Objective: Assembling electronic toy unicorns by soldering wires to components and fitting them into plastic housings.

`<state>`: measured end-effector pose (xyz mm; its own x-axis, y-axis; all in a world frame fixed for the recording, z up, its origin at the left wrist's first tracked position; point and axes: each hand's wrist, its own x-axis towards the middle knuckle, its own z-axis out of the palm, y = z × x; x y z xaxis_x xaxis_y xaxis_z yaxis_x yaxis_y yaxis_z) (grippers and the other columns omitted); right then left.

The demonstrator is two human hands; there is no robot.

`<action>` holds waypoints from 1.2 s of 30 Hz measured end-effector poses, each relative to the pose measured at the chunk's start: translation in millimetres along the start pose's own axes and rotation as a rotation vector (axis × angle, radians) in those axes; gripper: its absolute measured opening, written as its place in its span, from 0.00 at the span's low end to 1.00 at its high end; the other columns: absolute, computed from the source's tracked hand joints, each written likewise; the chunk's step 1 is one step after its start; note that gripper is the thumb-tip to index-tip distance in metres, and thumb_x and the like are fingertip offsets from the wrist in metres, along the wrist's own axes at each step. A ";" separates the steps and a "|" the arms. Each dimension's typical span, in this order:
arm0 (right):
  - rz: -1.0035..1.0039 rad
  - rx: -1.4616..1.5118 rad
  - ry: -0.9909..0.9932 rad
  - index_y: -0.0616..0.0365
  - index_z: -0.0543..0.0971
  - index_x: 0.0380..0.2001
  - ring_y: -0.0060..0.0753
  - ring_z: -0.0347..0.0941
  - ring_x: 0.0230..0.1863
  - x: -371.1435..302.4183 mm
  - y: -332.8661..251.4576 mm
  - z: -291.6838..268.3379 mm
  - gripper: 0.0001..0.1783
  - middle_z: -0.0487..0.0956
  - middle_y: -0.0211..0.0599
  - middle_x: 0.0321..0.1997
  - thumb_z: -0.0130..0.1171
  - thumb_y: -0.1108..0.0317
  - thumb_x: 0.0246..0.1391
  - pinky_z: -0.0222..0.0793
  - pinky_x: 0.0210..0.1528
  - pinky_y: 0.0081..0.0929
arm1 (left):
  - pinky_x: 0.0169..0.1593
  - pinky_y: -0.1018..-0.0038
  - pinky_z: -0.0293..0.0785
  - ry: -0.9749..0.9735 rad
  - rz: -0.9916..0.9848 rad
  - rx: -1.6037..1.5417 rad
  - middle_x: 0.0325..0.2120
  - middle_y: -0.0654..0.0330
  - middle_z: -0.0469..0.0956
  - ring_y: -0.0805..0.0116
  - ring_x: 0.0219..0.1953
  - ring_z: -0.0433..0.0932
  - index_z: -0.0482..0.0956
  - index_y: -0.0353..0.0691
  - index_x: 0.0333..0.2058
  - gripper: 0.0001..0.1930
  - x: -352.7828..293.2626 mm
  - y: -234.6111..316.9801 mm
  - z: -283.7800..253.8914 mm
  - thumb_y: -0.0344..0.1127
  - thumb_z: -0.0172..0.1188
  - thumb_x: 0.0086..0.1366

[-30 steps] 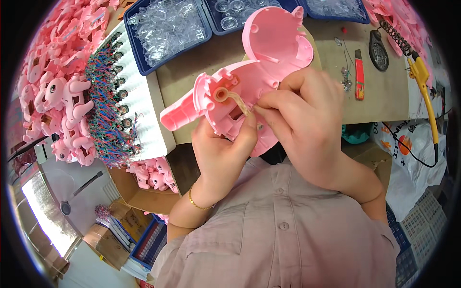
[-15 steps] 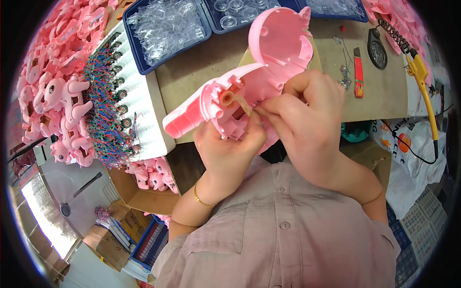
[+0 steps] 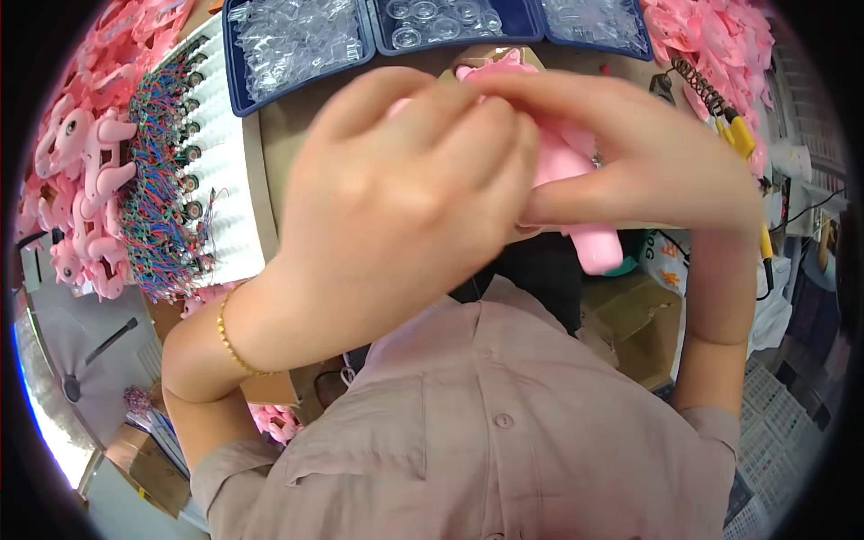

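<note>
A pink plastic toy shell (image 3: 562, 166) is raised in front of me over the table, mostly covered by my hands. A rounded pink leg-like end sticks out below my right hand. My left hand (image 3: 405, 184), nearest the camera, is closed with its fingers curled over the shell's left side; a bit of pink shows between the fingers. My right hand (image 3: 643, 157) grips the shell from the right, fingers across its top and thumb below. The fingertips meet behind the left hand, so I cannot see what they touch there.
Blue trays (image 3: 369, 56) of transparent plastic parts line the far edge. At left, a white rack (image 3: 236, 189) carries speakers and tangled coloured wires, beside pink toy bodies (image 3: 94, 171). More pink parts (image 3: 711, 45) are heaped far right, near a yellow-handled tool (image 3: 740, 135) with a coiled spring.
The shell has turned over, its open inside no longer facing me. Both hands have risen toward the camera; the left has swung across the shell's front. My view has shifted slightly.
</note>
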<state>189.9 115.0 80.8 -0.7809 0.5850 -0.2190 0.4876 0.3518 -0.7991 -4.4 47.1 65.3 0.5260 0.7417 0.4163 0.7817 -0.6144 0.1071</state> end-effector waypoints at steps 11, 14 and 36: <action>0.297 0.386 -0.273 0.63 0.65 0.58 0.25 0.77 0.32 26.5 8.0 -6.2 0.32 0.77 0.39 0.39 0.50 0.78 0.44 0.75 0.34 0.21 | 0.32 0.70 0.74 0.325 -0.383 -0.448 0.40 0.60 0.78 0.63 0.36 0.78 0.80 0.40 0.37 0.14 -64.9 1.2 73.0 0.30 0.67 0.50; 0.290 0.412 -0.286 0.63 0.65 0.57 0.26 0.77 0.31 25.2 4.0 -6.0 0.31 0.77 0.40 0.38 0.49 0.78 0.45 0.75 0.34 0.21 | 0.34 0.71 0.75 0.291 -0.292 -0.392 0.37 0.60 0.80 0.62 0.35 0.80 0.80 0.38 0.37 0.12 -62.9 -0.7 78.2 0.29 0.64 0.52; 0.529 0.133 -0.474 0.64 0.74 0.49 0.24 0.75 0.37 45.5 -23.9 -33.6 0.30 0.79 0.37 0.39 0.57 0.49 0.52 0.69 0.37 0.20 | 0.31 0.80 0.65 -0.469 0.099 0.518 0.51 0.40 0.73 0.68 0.35 0.70 0.68 0.48 0.58 0.27 -45.6 55.4 41.7 0.32 0.51 0.57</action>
<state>155.8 157.8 108.7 -0.5537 0.2624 -0.7903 0.8190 0.0000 -0.5738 28.9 -9.5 14.7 0.6007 0.7983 -0.0438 0.7205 -0.5643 -0.4030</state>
